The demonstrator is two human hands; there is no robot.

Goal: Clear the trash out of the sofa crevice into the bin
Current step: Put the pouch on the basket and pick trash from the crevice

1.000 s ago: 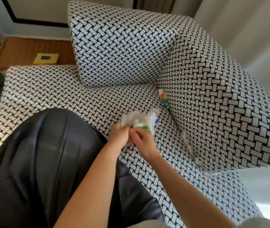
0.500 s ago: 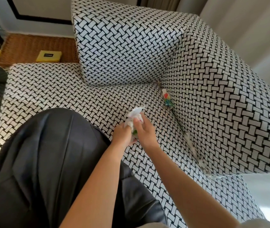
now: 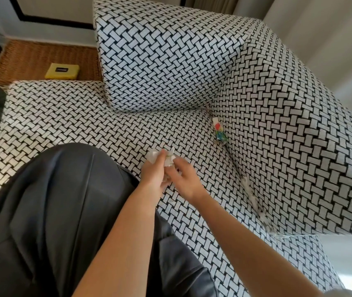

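- The left grip (image 3: 152, 171) is clenched round a crumpled white wrapper (image 3: 167, 158), which sticks up above its thumb and shows a trace of green.
- The right grip (image 3: 184, 179) meets it from the right, touching the left grip, and its fingertips pinch the same wad.
- Beyond the grips and to their right, a colourful wrapper (image 3: 220, 131) lies in the sofa crevice (image 3: 233, 161), where seat meets side cushion.
- Right of the right grip, lower along that seam, white shreds (image 3: 253, 198) cling in the crevice.
- Patterned seat (image 3: 203, 159) lies between the grips and the crevice.
- Left of the left forearm spreads black glossy material (image 3: 53, 211); I cannot tell whether it is a bag or a garment.
- Far beyond the grips to the left, a yellow box (image 3: 62, 71) lies on a wicker surface (image 3: 31, 58).
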